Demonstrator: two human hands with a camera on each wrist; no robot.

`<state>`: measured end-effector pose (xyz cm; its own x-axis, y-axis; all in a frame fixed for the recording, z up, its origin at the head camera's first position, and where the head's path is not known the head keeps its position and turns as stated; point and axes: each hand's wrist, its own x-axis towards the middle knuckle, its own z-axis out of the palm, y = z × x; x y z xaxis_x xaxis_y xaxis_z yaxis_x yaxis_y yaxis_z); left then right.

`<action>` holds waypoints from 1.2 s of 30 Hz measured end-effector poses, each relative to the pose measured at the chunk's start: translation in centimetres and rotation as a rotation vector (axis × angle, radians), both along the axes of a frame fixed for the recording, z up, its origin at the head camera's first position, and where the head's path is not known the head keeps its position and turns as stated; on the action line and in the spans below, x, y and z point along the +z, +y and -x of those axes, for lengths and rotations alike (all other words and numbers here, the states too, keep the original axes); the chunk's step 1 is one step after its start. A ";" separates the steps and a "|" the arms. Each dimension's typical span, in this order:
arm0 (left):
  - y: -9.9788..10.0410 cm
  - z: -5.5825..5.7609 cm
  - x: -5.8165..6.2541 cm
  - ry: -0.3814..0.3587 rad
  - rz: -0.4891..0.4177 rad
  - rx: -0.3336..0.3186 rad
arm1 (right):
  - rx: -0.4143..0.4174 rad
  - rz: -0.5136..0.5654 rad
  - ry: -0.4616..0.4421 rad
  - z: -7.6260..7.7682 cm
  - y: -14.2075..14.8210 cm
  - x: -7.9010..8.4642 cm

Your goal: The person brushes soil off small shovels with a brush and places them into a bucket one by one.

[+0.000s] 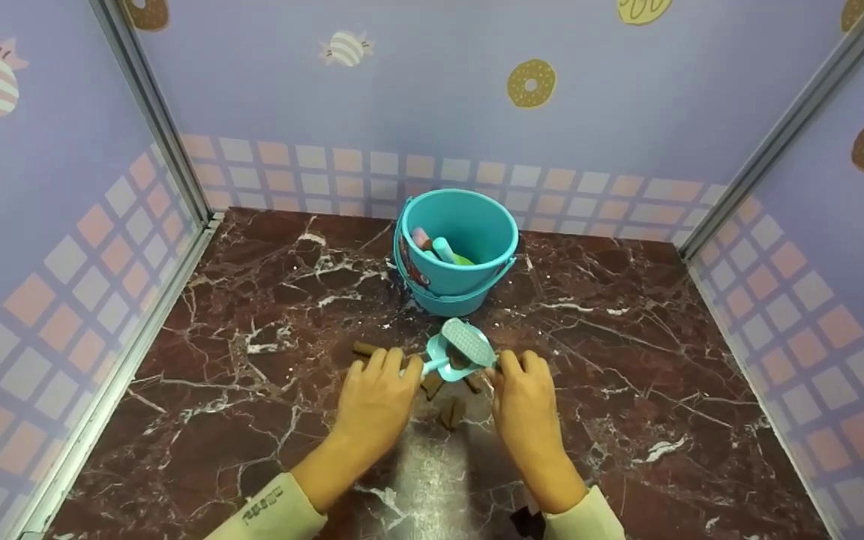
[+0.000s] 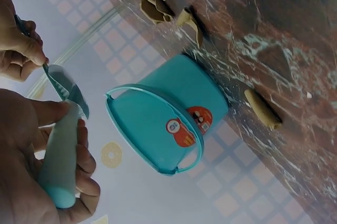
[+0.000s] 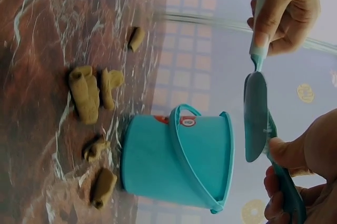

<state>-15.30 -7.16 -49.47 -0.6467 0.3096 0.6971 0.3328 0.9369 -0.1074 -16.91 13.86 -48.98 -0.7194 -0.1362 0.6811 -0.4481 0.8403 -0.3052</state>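
In the head view, my left hand (image 1: 377,394) grips the thick pale handle (image 2: 62,155) of a light-blue toy scoop with a rounded head (image 1: 439,351). A teal toy shovel with a textured oval head (image 1: 471,343) is held by its handle in my right hand (image 1: 528,409). The two heads overlap above the floor, the shovel's over the scoop's; whether they touch I cannot tell. Below them lie several brown clay-like pieces (image 1: 451,412), folded or rolled, also seen in the right wrist view as lumps (image 3: 84,95).
A turquoise bucket (image 1: 451,281) stands upright just beyond my hands, its handle hanging down. Inside it are a pale-blue rod-like handle (image 1: 444,250) and a pink piece (image 1: 421,238). Patterned walls (image 1: 432,112) enclose the dark marbled floor (image 1: 252,420) at the back and both sides.
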 end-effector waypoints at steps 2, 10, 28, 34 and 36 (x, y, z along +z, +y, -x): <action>0.3 -0.2 0.1 -0.035 -0.009 0.016 | 0.004 0.018 -0.008 -0.4 -0.2 -0.1; 0.6 -0.2 0.1 -0.033 -0.051 0.048 | 0.076 -0.034 -0.005 -1.8 -1.3 -0.1; 0.5 -0.9 -0.2 -0.027 -0.069 0.072 | 0.076 -0.028 -0.024 -2.3 -1.1 0.2; 0.3 -1.1 0.0 -0.018 -0.067 0.066 | 0.047 -0.064 -0.049 -2.0 -0.8 0.4; 0.3 -1.2 0.0 -0.008 -0.069 0.067 | 0.036 -0.064 -0.042 -1.7 -0.5 0.3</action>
<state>-14.07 -6.91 -49.51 -0.6700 0.2167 0.7101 0.2697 0.9622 -0.0391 -15.24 13.38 -48.66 -0.7414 -0.2046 0.6391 -0.4657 0.8425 -0.2706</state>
